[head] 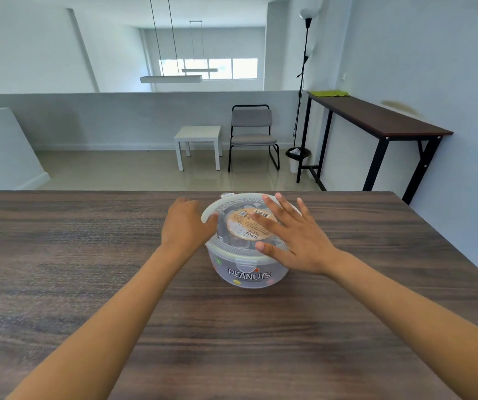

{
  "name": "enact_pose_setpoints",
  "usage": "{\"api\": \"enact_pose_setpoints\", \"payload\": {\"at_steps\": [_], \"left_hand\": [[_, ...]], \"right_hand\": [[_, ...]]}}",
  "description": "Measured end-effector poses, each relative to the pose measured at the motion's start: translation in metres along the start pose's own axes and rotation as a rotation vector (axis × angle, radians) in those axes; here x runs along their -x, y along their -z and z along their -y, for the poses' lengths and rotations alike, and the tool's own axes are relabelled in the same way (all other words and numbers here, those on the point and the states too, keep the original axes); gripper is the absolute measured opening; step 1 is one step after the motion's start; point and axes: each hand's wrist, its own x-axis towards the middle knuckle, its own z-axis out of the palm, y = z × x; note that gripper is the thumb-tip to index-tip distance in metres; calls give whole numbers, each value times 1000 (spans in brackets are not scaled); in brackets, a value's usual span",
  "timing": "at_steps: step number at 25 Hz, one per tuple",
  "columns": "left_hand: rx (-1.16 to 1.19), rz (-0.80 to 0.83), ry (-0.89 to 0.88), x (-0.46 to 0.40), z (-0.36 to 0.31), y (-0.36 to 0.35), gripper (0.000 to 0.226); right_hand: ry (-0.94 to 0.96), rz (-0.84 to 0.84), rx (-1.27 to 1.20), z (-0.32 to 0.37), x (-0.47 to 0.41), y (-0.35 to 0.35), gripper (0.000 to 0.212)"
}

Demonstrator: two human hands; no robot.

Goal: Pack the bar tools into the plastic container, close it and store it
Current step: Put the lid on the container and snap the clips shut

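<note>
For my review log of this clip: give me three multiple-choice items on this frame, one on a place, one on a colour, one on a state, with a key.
1. Where does the plastic container stand?
A. on the wooden table
B. on the chair
C. on the floor

2. What colour is the cloth on the far side table?
A. red
B. green
C. black

3. How does the lid sit?
A. fully off
B. tilted, left side raised
C. under the container

Key: A, it rests on the wooden table; B, it shows bright green; B, the left hand lifts its edge while the right hand lies flat on it.

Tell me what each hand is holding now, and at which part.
The left hand grips the lid at its raised left rim. The right hand lies flat on top of it, fingers spread, grasping nothing. The container itself is not held.
</note>
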Motion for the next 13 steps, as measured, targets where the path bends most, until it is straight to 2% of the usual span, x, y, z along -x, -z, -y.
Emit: {"api": "enact_pose_setpoints", "payload": {"at_steps": [2,4,7,13], "left_hand": [[-121,40,55,4,3,7,46],[-144,104,128,4,3,9,44],[23,131,217,5,1,7,30],[222,72,343,12,0,1,33]], "right_hand": [[8,128,-21,-3,-6,0,72],[17,191,-41,-4,-8,-4,61],[34,159,-35,-6,-10,-7,54],[20,87,-61,-4,-9,-13,49]]}}
